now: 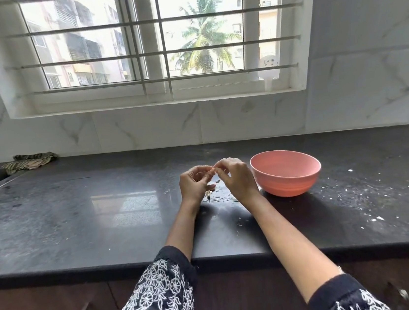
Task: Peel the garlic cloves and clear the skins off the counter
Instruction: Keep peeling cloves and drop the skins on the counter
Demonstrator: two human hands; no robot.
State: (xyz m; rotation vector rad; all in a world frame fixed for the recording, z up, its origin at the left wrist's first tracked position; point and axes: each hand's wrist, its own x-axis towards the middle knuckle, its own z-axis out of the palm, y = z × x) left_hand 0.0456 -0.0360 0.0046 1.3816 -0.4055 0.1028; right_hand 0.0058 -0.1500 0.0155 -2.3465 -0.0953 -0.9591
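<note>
Near the middle of the frame, the left hand (194, 184) and right hand (237, 176) meet above the dark tabletop (77, 222). The fingers of both are pinched shut on one tiny garlic clove (211, 170), squeezed right between them. Loose skins (215, 197) lie just below the hands. The pink bowl (286, 173) sits just to the right, nearest the right hand.

Both my arms reach forward, dark embroidered sleeves pushed back. My left hand (194, 184) and right hand (237, 178) meet fingertip to fingertip, fingers curled, pinching something too small to make out.
</note>
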